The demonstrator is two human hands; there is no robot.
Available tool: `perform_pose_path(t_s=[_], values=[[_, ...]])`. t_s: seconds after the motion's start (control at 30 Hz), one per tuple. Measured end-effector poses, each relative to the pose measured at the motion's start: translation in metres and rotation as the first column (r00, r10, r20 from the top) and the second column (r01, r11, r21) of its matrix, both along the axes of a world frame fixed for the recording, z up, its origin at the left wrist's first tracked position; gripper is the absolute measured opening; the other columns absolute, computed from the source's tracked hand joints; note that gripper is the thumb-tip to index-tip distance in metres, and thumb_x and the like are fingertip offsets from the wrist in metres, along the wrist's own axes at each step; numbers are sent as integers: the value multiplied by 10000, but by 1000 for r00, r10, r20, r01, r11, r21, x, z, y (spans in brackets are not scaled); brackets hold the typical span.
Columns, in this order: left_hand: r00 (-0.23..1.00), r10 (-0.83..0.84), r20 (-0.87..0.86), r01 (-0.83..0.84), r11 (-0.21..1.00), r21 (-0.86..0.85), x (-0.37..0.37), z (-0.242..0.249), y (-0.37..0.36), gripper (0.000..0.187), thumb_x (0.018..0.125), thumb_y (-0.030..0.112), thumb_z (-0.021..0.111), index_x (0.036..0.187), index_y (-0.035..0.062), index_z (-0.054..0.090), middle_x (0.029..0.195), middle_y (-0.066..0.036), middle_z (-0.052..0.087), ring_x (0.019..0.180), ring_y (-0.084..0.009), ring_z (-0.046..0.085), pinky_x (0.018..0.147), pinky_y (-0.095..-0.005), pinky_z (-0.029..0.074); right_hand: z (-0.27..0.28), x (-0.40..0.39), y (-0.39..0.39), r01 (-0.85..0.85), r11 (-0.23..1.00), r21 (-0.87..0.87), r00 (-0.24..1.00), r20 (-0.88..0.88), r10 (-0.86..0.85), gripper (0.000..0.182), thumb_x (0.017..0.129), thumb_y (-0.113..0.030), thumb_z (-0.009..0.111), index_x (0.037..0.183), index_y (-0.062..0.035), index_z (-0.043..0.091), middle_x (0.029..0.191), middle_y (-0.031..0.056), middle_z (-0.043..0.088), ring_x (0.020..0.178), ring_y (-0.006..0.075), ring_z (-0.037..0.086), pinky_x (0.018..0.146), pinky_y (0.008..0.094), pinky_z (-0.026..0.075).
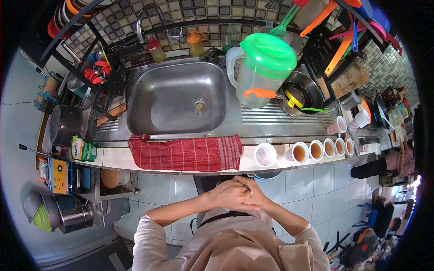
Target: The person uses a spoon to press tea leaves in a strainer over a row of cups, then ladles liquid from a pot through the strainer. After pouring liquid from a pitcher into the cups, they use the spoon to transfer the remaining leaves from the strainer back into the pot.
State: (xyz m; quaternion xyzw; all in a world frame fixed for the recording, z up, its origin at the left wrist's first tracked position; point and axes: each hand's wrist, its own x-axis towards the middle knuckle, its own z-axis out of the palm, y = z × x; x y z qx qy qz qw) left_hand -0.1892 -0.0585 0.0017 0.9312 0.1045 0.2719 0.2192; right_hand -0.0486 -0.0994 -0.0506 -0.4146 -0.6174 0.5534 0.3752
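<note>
In the head view, the person is standing at a kitchen counter (122, 158) with both hands clasped together in front of the chest, below the counter edge. The left hand (228, 195) is lying curled, its fingers folded around the right hand (254, 194), and the right hand is closing back over it in the same way; neither is holding any object, and the 2 are touching each other only.

Nearest to the hands, on the counter edge just above them, a white cup (265, 154) is sitting, its contents pale. To its right a row of 5 more cups is running along the counter, and the first of these, the cup of brown liquid (300, 152), is standing just beside the white cup. A red checked cloth (186, 152) is hanging over the counter edge to the left of the cups, in front of the steel sink (176, 97). A clear jug with a green lid (262, 67) is standing on the drainboard at the right of the sink, well apart from the hands. A black pot (65, 124) is sitting at the far left of the counter.
</note>
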Motion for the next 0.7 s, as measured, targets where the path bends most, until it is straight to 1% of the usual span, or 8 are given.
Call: perform_pose_path(t_s=[0.13, 0.3, 0.4, 0.43, 0.47, 0.53, 0.57, 0.7], values=[[992, 65, 112, -69, 997, 38, 2, -1, 2, 505, 694, 454, 642, 523, 6, 484, 500, -93, 483, 446, -218, 511, 429, -294, 426, -30, 2, -2, 26, 999, -32, 992, -122, -29, 773, 601, -459, 694, 1176, -11, 435, 1089, 142, 535, 995, 237, 511, 870, 347, 391], [970, 162, 182, -174, 984, 48, 2, -9, -6, 411, 692, 410, 645, 617, 18, 551, 557, -77, 517, 493, -196, 529, 457, -272, 436, 50, -12, 7, -19, 982, -187, 987, -163, -12, 254, 683, -135, 588, 883, -12, 490, 788, 76, 539, 719, 99, 458, 628, 273, 418], [945, 185, 272, -232, 961, 153, 2, -6, -2, 386, 683, 393, 648, 749, 15, 605, 685, -66, 575, 618, -193, 571, 502, -269, 451, 27, -2, -18, -76, 986, -146, 997, 2, 77, 224, 794, -139, 515, 995, -47, 481, 940, 38, 529, 847, 98, 489, 707, 249, 422], [945, 204, 256, -267, 933, 243, 0, -9, -1, 369, 698, 379, 634, 852, 44, 626, 875, -66, 598, 799, -210, 580, 609, -294, 465, 6, -10, -30, -113, 873, -475, 852, -498, -161, 280, 875, -200, 426, 1116, -61, 453, 1070, 46, 511, 948, 128, 504, 779, 255, 427], [946, 196, 260, -262, 931, 254, 2, -4, 2, 369, 698, 379, 634, 852, 44, 626, 875, -66, 598, 799, -210, 580, 609, -294, 465, 5, -12, -33, -108, 879, -464, 852, -499, -159, 280, 875, -200, 426, 1116, -61, 453, 1070, 46, 511, 948, 128, 504, 779, 255, 427], [961, 167, 220, -225, 937, 268, 6, 9, 5, 314, 733, 356, 603, 891, 86, 632, 978, -78, 584, 902, -228, 561, 723, -347, 448, 4, -13, -31, -247, 664, -706, 504, -679, -534, 385, 899, -273, 366, 1216, -56, 396, 1197, 71, 459, 1064, 160, 474, 861, 279, 407], [976, 137, 167, -172, 962, 213, 7, 6, -2, 344, 753, 358, 576, 999, 120, 615, 1146, -90, 527, 1072, -239, 486, 866, -409, 372, 7, -15, -25, -244, 673, -699, 503, -684, -528, 385, 899, -273, 366, 1216, -56, 396, 1197, 71, 459, 1064, 160, 474, 861, 279, 407], [995, -20, 101, 4, 988, 152, 28, 19, -11, 462, 727, 340, 584, 1140, 138, 537, 1277, -86, 430, 1180, -233, 403, 928, -411, 332, 34, -18, 8, -382, 795, -472, 647, -751, -135, 644, 879, -493, 287, 1338, -46, 230, 1406, 102, 204, 1279, 219, 231, 1037, 375, 193]])
